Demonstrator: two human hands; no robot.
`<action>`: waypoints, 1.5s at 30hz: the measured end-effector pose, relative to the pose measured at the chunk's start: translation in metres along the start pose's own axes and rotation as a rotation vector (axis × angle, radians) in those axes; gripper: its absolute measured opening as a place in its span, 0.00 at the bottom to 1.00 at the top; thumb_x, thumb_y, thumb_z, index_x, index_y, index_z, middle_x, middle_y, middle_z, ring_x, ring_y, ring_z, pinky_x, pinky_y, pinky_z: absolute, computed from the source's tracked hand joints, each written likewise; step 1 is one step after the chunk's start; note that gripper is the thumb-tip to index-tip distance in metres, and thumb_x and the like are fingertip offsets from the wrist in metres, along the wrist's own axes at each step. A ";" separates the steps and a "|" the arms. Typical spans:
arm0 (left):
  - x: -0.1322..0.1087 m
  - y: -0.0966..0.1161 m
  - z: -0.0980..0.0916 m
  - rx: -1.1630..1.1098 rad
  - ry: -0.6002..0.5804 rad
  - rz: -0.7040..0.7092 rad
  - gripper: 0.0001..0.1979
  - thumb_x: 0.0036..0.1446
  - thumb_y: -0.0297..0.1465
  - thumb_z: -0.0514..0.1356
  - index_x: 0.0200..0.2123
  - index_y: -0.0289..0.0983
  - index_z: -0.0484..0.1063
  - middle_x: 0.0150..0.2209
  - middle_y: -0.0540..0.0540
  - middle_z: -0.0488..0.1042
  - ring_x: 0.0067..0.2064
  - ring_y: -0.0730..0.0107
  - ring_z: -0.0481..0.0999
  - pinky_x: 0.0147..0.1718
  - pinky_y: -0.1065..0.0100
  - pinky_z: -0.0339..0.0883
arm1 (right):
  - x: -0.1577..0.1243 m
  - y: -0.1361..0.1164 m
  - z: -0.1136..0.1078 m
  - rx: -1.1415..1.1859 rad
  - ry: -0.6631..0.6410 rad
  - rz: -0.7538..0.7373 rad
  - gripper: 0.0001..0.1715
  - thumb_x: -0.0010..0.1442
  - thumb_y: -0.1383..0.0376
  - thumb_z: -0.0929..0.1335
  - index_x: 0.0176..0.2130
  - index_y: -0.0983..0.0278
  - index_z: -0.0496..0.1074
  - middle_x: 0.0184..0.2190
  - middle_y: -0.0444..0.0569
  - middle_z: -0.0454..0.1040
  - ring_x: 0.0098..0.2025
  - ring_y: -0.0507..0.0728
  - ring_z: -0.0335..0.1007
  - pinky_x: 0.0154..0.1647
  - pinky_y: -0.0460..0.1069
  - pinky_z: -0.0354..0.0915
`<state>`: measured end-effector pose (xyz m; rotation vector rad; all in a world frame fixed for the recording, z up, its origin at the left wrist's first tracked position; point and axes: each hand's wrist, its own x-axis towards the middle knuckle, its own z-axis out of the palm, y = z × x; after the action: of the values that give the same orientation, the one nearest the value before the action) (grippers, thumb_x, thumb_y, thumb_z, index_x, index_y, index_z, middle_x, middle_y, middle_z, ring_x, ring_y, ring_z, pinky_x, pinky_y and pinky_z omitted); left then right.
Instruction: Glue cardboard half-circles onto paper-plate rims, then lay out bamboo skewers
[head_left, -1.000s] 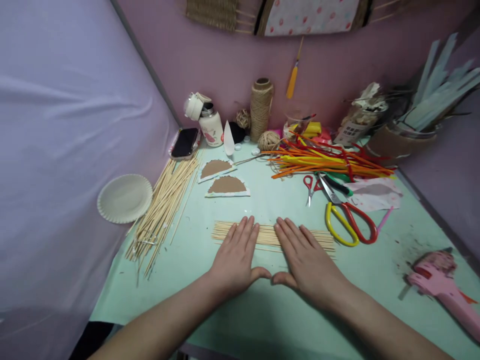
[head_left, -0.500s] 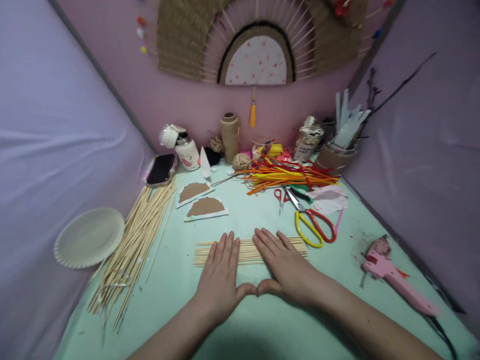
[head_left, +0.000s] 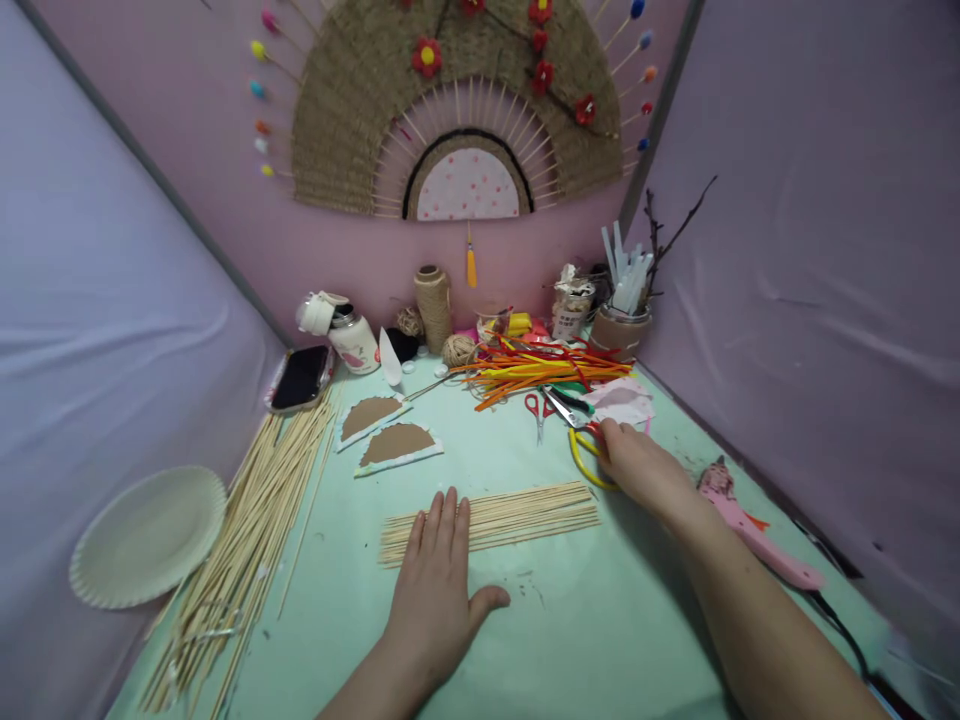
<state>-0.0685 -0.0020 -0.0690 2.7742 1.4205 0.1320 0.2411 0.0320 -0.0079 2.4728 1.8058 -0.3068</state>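
My left hand (head_left: 435,590) lies flat on the left part of a row of thin bamboo sticks (head_left: 532,513), fingers together and thumb stretched out to the side. The sticks lie side by side across the table. To the right, my right hand (head_left: 646,472) has its fingers curled over the red handle of the large scissors (head_left: 575,450). Their yellow handle and blades still show, and the hand covers most of the red one. Left of the blades lie small red-handled scissors (head_left: 538,415). Two half-round cardboard pieces (head_left: 397,445) with pale edges rest behind the sticks.
A loose pile of bamboo sticks (head_left: 255,510) and a pale scalloped plate (head_left: 150,535) are at the left. Orange and yellow strips (head_left: 532,372) lie at the back, near a twine spool (head_left: 433,310). A pink glue gun (head_left: 757,535) with a cord lies at the right.
My right hand has left the sticks and moved right and away from me, onto the large scissors. My left hand stays on the sticks, which now lie at a slight slant. The view has shifted.
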 end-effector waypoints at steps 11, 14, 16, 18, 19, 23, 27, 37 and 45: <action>0.004 0.007 -0.017 -0.068 -0.133 -0.056 0.48 0.56 0.57 0.49 0.68 0.29 0.46 0.69 0.33 0.44 0.70 0.49 0.42 0.64 0.47 0.45 | 0.014 0.012 0.009 -0.041 0.210 0.096 0.21 0.63 0.65 0.58 0.50 0.74 0.68 0.45 0.70 0.70 0.48 0.70 0.67 0.40 0.58 0.65; 0.003 0.009 -0.019 -0.087 -0.140 -0.074 0.48 0.56 0.57 0.49 0.68 0.28 0.45 0.69 0.33 0.42 0.70 0.50 0.40 0.65 0.46 0.44 | 0.007 0.003 0.010 -0.030 0.287 -0.057 0.23 0.62 0.61 0.62 0.51 0.75 0.68 0.47 0.69 0.71 0.51 0.70 0.67 0.47 0.59 0.65; 0.002 0.009 -0.018 -0.097 -0.134 -0.079 0.49 0.55 0.58 0.49 0.68 0.28 0.45 0.69 0.33 0.41 0.70 0.50 0.39 0.65 0.46 0.43 | -0.002 -0.011 0.018 0.019 0.334 -0.264 0.27 0.62 0.59 0.62 0.55 0.75 0.65 0.52 0.68 0.69 0.56 0.68 0.65 0.54 0.59 0.62; 0.000 0.008 -0.014 -0.110 -0.107 -0.072 0.50 0.54 0.59 0.49 0.68 0.28 0.44 0.69 0.34 0.39 0.70 0.50 0.38 0.65 0.47 0.42 | -0.015 -0.028 0.033 0.054 0.364 -0.493 0.34 0.62 0.57 0.63 0.61 0.73 0.59 0.61 0.66 0.62 0.63 0.67 0.57 0.60 0.60 0.58; 0.000 0.008 -0.012 -0.117 -0.093 -0.068 0.51 0.54 0.60 0.49 0.68 0.29 0.43 0.69 0.34 0.38 0.70 0.50 0.37 0.66 0.47 0.42 | -0.022 -0.037 0.043 0.057 0.354 -0.604 0.39 0.61 0.55 0.64 0.64 0.71 0.54 0.64 0.65 0.57 0.66 0.67 0.52 0.62 0.61 0.56; -0.004 0.008 -0.010 -0.150 -0.098 -0.063 0.55 0.51 0.63 0.46 0.68 0.28 0.40 0.70 0.35 0.34 0.70 0.51 0.34 0.66 0.50 0.40 | -0.048 -0.058 0.082 0.000 0.327 -0.841 0.55 0.57 0.46 0.65 0.70 0.67 0.39 0.68 0.61 0.49 0.69 0.66 0.45 0.62 0.63 0.55; -0.009 0.012 -0.023 -0.201 -0.150 -0.083 0.57 0.50 0.65 0.43 0.68 0.27 0.39 0.69 0.34 0.33 0.70 0.51 0.32 0.67 0.52 0.36 | -0.057 -0.058 0.102 -0.003 0.391 -0.920 0.62 0.56 0.43 0.65 0.69 0.67 0.28 0.67 0.61 0.51 0.67 0.69 0.50 0.59 0.65 0.58; -0.011 0.011 -0.022 -0.237 -0.179 -0.074 0.57 0.49 0.65 0.40 0.68 0.27 0.37 0.69 0.33 0.31 0.70 0.50 0.31 0.66 0.49 0.38 | -0.060 -0.057 0.097 -0.017 0.318 -0.902 0.62 0.56 0.40 0.63 0.69 0.67 0.26 0.68 0.61 0.49 0.67 0.69 0.49 0.59 0.65 0.59; -0.008 0.006 -0.004 -0.106 -0.122 -0.050 0.54 0.50 0.63 0.47 0.68 0.29 0.43 0.69 0.33 0.39 0.70 0.48 0.38 0.65 0.47 0.43 | -0.066 -0.068 0.070 0.061 0.011 -0.783 0.60 0.54 0.37 0.63 0.69 0.68 0.41 0.69 0.62 0.42 0.70 0.66 0.36 0.66 0.66 0.47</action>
<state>-0.0684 -0.0124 -0.0649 2.6118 1.4090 0.0357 0.1492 -0.0206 -0.0586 1.6707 2.7179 -0.3777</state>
